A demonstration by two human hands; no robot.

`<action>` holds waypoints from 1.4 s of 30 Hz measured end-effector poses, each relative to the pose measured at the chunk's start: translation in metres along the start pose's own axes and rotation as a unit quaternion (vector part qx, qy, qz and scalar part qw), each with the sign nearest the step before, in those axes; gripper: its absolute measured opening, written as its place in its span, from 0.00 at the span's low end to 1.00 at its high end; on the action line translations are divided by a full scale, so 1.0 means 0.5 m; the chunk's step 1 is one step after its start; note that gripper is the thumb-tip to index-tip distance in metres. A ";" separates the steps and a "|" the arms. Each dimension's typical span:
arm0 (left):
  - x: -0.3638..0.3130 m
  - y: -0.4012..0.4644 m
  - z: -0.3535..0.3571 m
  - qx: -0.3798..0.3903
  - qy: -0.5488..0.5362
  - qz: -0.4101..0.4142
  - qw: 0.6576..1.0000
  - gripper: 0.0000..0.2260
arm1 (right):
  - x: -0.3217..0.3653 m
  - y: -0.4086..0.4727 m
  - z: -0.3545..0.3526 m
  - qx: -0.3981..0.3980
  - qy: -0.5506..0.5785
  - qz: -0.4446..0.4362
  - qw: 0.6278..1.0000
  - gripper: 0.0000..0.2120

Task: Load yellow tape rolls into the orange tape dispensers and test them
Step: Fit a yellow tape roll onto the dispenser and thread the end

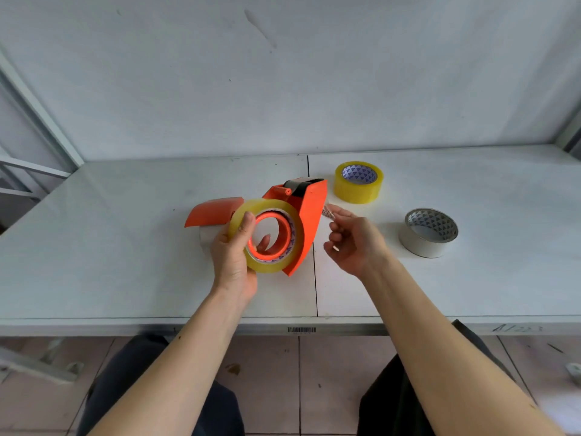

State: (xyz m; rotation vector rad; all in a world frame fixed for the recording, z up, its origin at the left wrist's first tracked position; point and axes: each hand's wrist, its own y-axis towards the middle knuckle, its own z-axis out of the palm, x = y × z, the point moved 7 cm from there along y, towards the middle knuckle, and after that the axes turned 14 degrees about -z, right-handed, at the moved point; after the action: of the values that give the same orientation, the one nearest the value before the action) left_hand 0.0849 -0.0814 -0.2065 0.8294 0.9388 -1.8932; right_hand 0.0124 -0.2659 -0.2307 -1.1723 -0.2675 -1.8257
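I have my left hand (234,256) wrapped around the orange tape dispenser (309,212) in the middle of the frame, thumb pressed on the face of the yellow tape roll (267,236) that already sits on the orange hub. My right hand (355,243), just right of the dispenser, has its fingers (338,214) pinching what looks like the free end of the tape, a small patterned strip beside the dispenser's side wall; the other fingers are loosely curled.

As I judge it, the step is threading that end up to the black roller and toothed blade at the top of the dispenser. To do it well I should keep the roll pinned with the left thumb so it cannot slip off the hub, pull the strip out straight and flat, sticky side away from my fingers, and feed it under the roller without letting it fold on itself.

The loaded roll is translucent yellow and thick, with a patterned core showing inside. A second yellow roll (358,182) lies flat on the worktop (125,247) to the upper right, a white roll (428,232) further right. Another orange dispenser (215,210) lies behind my left hand.
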 end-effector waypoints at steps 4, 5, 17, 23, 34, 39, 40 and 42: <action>0.025 -0.006 0.010 -0.031 -0.060 -0.037 0.997 0.15 | -0.007 -0.013 0.032 0.023 0.051 0.019 0.998 0.10; 0.031 -0.005 0.011 -0.043 -0.070 -0.046 0.996 0.12 | -0.008 -0.016 0.037 0.029 0.058 0.017 0.998 0.09; 0.106 0.010 0.065 0.092 -0.172 -0.142 0.970 0.27 | -0.004 -0.072 0.080 0.121 -0.138 -0.191 0.964 0.25; 0.153 0.009 0.093 0.119 -0.114 -0.191 0.968 0.41 | 0.001 -0.060 0.072 0.077 -0.211 -0.283 0.932 0.27; 0.179 0.013 0.094 0.080 0.105 -0.279 0.951 0.48 | 0.067 0.013 0.056 0.054 -0.308 -0.281 0.907 0.23; 0.129 0.027 0.067 0.041 0.351 -0.164 0.921 0.36 | 0.120 0.063 0.093 0.060 -0.532 -0.320 0.782 0.27; 0.113 0.032 0.059 0.021 0.442 -0.101 0.891 0.31 | 0.126 0.071 0.106 0.072 -0.584 -0.324 0.741 0.27; 0.093 0.033 0.050 -0.003 0.600 0.005 0.800 0.27 | 0.123 0.085 0.128 0.098 -0.669 -0.308 0.669 0.25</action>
State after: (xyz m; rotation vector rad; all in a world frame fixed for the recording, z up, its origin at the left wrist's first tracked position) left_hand 0.0750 -0.1268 -0.2369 2.1060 1.6205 -1.1792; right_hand 0.0769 -0.2867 -0.1593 -2.2373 -1.8232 -0.9396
